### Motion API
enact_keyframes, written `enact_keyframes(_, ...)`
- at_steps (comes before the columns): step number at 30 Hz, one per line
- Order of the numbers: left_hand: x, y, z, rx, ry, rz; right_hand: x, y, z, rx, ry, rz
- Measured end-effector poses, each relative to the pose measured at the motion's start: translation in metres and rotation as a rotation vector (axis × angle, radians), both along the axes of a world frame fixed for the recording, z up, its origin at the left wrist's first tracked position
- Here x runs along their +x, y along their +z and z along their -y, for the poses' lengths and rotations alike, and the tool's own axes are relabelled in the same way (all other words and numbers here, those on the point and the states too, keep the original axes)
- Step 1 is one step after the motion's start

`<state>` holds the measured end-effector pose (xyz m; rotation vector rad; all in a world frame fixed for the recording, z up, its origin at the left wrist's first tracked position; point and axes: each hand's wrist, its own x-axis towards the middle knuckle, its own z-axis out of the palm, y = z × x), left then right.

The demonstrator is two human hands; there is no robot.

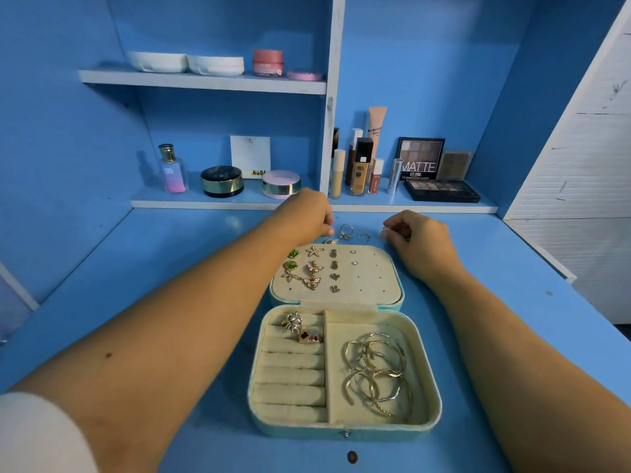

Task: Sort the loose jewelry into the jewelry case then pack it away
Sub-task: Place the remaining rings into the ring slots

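Case (423, 425) holds two rings (294, 320); two loose rings (345, 231) lie beyond. Right hand (420, 240) pinches a third ring (387, 228); left hand (304, 216) curled, hold unclear.

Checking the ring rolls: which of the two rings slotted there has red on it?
The ring nearer the person, right of the ornate silver ring: its pale face bears red marks, while the other is all metal.

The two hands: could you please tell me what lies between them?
In the head view, two loose rings: a gold ring by the left hand, a thin ring nearer the right hand.
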<state>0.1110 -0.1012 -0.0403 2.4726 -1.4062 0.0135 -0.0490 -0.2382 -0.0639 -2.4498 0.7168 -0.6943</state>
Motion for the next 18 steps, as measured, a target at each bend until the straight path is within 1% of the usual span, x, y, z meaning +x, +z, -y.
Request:
enact_keyframes(3, 0.002, 0.003, -0.006, 0.034, 0.038, 0.069, -0.002, 0.001, 0.0, 0.026, 0.0, 0.04)
enact_keyframes(5, 0.001, 0.01, -0.023, -0.002, 0.063, 0.074, -0.003, 0.002, -0.002, 0.045, 0.021, 0.08)
enact_keyframes(7, -0.009, 0.02, -0.049, -0.11, 0.045, 0.059, -0.005, 0.004, -0.006, 0.038, 0.067, 0.085)
enact_keyframes(9, -0.036, 0.029, -0.083, -0.209, -0.028, -0.016, -0.008, 0.006, -0.012, -0.052, 0.129, 0.061)
enact_keyframes(10, -0.053, 0.034, -0.101, -0.221, -0.074, -0.07, -0.009, 0.007, -0.015, -0.1, 0.156, 0.069)
enact_keyframes(12, -0.083, 0.037, -0.134, -0.183, -0.152, -0.14, -0.011, 0.011, -0.022, -0.121, 0.185, 0.117)
enact_keyframes(14, -0.102, 0.034, -0.16, -0.137, -0.199, -0.162, -0.015, 0.016, -0.033, -0.09, 0.221, 0.139)
enact_keyframes(18, -0.116, 0.023, -0.182, -0.09, -0.204, -0.197, -0.023, 0.024, -0.057, -0.002, 0.327, 0.122)
